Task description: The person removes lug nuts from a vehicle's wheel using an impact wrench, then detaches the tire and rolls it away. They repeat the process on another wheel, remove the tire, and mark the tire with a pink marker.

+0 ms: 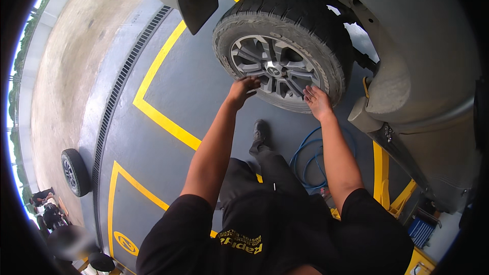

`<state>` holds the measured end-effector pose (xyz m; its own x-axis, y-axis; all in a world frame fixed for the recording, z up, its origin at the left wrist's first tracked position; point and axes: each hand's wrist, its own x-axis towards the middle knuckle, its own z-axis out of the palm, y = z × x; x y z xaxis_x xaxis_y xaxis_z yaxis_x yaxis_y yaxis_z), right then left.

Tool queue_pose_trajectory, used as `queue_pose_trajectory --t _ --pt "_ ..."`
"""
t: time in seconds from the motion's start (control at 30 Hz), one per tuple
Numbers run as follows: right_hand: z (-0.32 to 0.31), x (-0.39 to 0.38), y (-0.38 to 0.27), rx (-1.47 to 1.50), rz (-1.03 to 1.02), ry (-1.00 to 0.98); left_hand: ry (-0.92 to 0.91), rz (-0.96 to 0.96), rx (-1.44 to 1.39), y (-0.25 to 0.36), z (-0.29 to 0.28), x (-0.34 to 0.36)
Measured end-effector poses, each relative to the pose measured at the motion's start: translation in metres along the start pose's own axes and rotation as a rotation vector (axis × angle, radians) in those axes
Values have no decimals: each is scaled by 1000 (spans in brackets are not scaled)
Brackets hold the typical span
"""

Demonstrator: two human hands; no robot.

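A wheel with a dark tyre and a grey-and-silver spoked alloy rim is mounted on a light-coloured vehicle above me. My left hand is at the lower left of the rim, fingers apart and partly curled. On the lower right, beside the tyre's sidewall, my right hand is open, its fingers raised toward the wheel. Nothing shows in either hand; whether they touch the wheel I cannot tell.
A loose wheel stands at left near a drain grate. Below the vehicle lie a blue hose, yellow lift arms and a blue tool tray. Yellow lines mark the grey floor. A motorcycle is at lower left.
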<state>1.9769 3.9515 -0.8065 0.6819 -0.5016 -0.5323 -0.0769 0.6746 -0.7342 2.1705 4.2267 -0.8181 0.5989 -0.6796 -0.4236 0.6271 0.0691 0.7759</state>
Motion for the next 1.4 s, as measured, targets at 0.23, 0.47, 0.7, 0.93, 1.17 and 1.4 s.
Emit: queue_pose_trajectory --t 0.23,0.47,0.7,0.93,1.17,1.4 --pt "46 91 20 123 30 172 70 159 156 46 -2 197" --pt "91 99 1 41 -252 301 -23 134 61 58 7 237" --pt "106 114 -6 368 -184 115 -28 198 -48 56 -8 245" --pt "89 129 -6 356 -189 159 -142 228 -31 57 -4 253" --pt "100 149 -4 428 -157 220 -185 642 488 40 -35 290" --pt "84 145 -8 552 -158 91 -302 777 1072 43 -43 270"
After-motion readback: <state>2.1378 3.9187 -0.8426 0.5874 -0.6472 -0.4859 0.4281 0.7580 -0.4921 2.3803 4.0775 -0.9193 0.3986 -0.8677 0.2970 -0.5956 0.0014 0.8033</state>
